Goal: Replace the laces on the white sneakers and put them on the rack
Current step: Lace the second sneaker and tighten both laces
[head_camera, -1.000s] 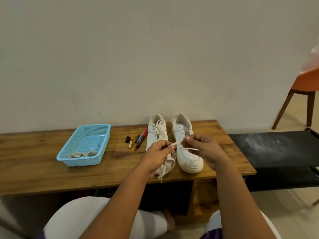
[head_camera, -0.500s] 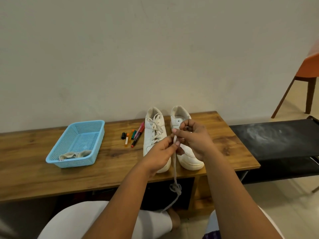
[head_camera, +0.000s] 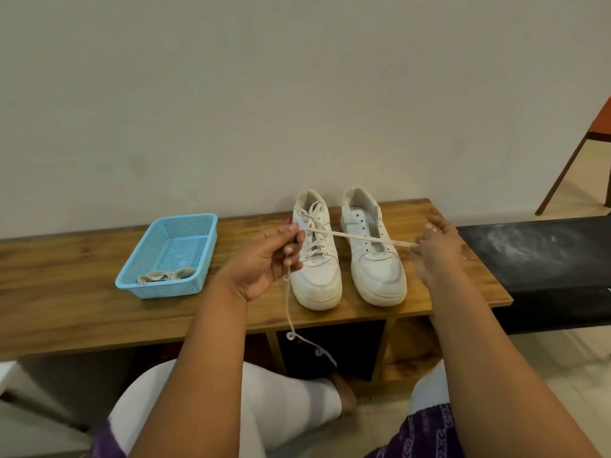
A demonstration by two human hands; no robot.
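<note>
Bare forearms, white leggings (head_camera: 281, 401) over the knees, purple patterned cloth (head_camera: 426, 434) at the lap

A plain pale wall (head_camera: 231, 94) rises behind a wooden bench (head_camera: 66, 285), with an orange chair (head_camera: 595, 127) on the light floor (head_camera: 578, 375) at right

At the left of the frame I see a light blue mesh basket (head_camera: 172, 252) sitting on the wooden bench (head_camera: 66, 292), with a small bundle of beige cloth (head_camera: 167, 276) lying at its near end. A plain pale wall (head_camera: 264, 94) fills the upper half of my view. At the far right edge I can make out the wooden leg and orange seat of a chair (head_camera: 577, 160), standing on a light tiled floor (head_camera: 562, 358).
</note>
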